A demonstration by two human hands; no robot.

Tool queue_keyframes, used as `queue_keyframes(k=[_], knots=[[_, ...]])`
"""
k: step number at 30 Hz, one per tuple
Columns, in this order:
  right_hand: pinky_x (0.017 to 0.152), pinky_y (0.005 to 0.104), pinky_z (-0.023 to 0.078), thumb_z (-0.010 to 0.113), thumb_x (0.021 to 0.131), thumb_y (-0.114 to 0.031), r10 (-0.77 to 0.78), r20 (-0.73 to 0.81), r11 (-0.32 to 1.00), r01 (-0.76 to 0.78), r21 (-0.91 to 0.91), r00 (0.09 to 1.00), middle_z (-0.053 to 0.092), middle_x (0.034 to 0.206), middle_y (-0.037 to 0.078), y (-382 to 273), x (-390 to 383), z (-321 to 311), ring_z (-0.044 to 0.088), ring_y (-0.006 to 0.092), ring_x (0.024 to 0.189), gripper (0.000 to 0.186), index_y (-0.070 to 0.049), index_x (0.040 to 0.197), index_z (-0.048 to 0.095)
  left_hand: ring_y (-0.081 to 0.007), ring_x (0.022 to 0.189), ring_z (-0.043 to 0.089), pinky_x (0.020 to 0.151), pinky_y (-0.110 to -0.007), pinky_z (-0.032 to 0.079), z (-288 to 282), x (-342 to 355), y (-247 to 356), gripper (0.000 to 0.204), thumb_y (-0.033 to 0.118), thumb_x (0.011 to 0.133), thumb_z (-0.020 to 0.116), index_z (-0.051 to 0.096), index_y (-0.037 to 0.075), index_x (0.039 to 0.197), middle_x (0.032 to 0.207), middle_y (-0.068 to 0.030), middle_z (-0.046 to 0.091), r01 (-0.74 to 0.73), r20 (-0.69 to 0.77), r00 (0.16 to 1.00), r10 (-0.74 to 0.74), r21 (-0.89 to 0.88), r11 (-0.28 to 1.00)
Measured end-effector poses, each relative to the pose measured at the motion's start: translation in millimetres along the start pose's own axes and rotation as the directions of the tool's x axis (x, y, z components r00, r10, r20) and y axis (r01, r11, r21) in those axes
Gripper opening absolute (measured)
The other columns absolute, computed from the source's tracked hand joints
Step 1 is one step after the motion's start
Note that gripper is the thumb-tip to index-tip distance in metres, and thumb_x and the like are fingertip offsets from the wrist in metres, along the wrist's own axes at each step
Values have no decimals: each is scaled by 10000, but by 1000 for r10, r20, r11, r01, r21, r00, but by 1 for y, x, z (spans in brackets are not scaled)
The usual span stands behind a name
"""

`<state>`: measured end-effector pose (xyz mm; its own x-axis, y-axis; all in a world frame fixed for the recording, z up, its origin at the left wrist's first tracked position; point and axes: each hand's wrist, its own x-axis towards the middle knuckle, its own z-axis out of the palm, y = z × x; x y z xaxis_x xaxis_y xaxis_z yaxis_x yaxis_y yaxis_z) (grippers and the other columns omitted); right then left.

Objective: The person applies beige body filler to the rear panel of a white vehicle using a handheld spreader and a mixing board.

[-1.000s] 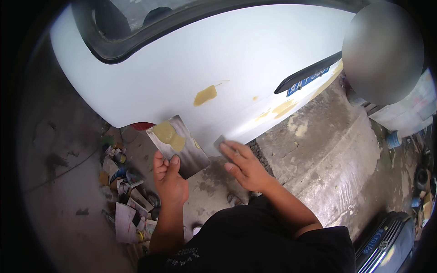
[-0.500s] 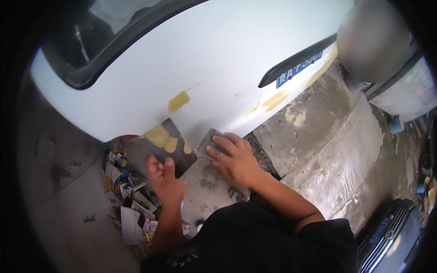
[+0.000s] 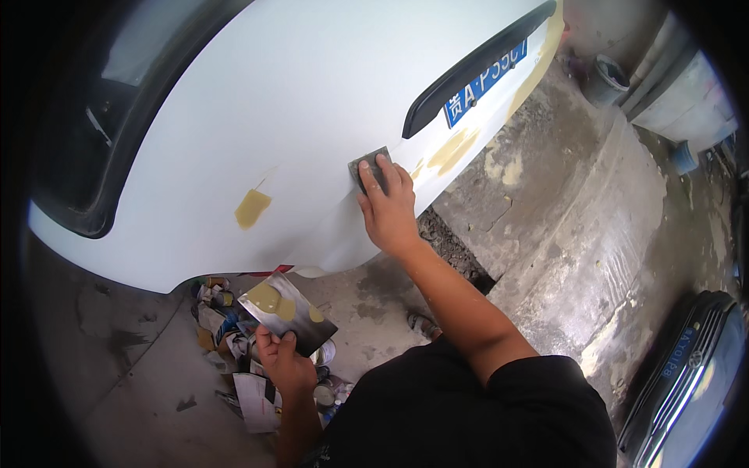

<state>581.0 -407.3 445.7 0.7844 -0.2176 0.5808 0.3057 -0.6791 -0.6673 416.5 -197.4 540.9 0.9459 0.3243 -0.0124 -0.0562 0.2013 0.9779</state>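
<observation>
1. Right hand (image 3: 390,214), two fingers parted atop a dark spreader (image 3: 374,162), holds it against the white car panel (image 3: 312,101) near its lower edge, spreader's exposed edge facing away.
2. Left hand (image 3: 287,365) pinches a yellow-smeared plate (image 3: 312,334), long axis slanting far-left to near-right.

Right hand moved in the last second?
Yes. Judged against the black trim strip on the white car, the right hand has moved closer, bringing its flat gray blade near the strip's left end.
</observation>
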Motion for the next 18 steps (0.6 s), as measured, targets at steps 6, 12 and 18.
queue_keyframes(k=[6,12,18], knots=[[996,505,373,665,830,-109,-3,43,1000,3,13,999,418,1393,186,4,-20,9,408,432,1211,541,-160,1351,528,-117,925,525,937,-287,413,3,-1,-2,386,-81,820,491,479,-6,1198,973,-12,524,60,0,998,-60,-43,997],[1008,506,366,657,836,-112,38,-41,996,-34,80,998,408,1393,195,2,0,-11,406,437,1207,536,-101,1354,517,-122,961,528,956,-297,412,3,2,0,388,-66,830,491,473,-10,1214,1012,-24,538,38,50,998,-38,0,999],[1014,510,361,650,836,-115,24,-43,995,-20,101,999,398,1393,196,8,-7,9,405,437,1205,541,-82,1357,507,-134,993,545,966,-305,411,9,-2,-4,392,-66,827,491,475,-10,1215,1078,-49,570,36,33,999,-36,2,999]])
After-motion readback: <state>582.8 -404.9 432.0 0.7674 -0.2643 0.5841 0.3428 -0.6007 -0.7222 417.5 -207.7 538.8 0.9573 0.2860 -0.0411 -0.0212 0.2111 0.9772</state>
